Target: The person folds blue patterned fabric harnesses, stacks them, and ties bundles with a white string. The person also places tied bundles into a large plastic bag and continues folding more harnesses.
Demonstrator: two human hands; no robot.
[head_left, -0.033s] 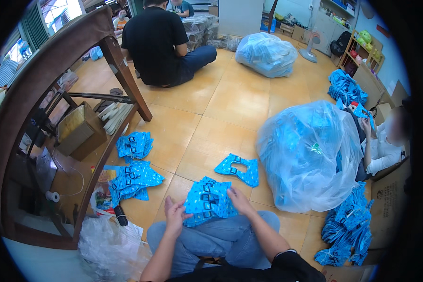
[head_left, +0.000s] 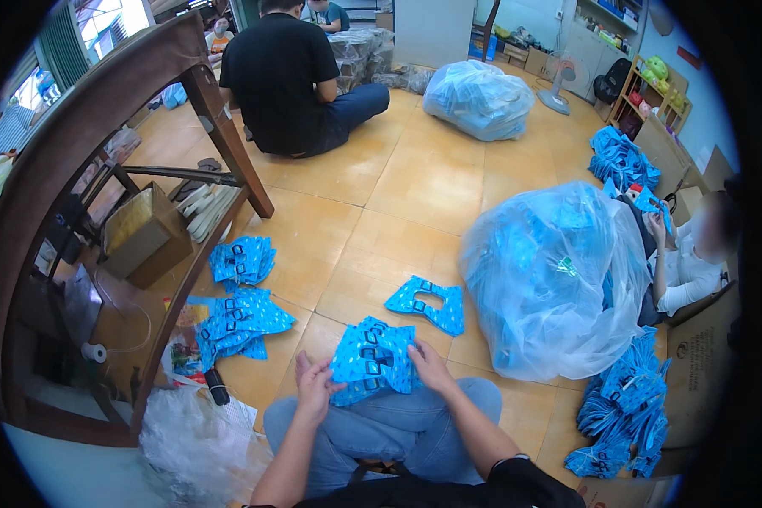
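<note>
Over my crossed legs lies a fanned stack of blue patterned fabric pieces (head_left: 372,351) with black square rings down its middle. My right hand (head_left: 429,366) grips its right edge, thumb on top. At the left edge, my left hand (head_left: 315,383) has fingers closed on the lower side; part of its grip is hidden. Just beyond the stack, a single blue fabric piece (head_left: 429,303) with a cut-out centre lies flat on the floor. To the left are two more piles, a nearer blue pile (head_left: 244,322) and a farther blue pile (head_left: 242,260).
A large clear bag (head_left: 559,279) full of blue pieces stands at right, beside a seated person (head_left: 694,245). Bundled blue pieces (head_left: 626,398) lie nearer. A wooden chair frame (head_left: 220,127) rises at left above crumpled plastic (head_left: 195,440). Another person (head_left: 279,80) sits ahead.
</note>
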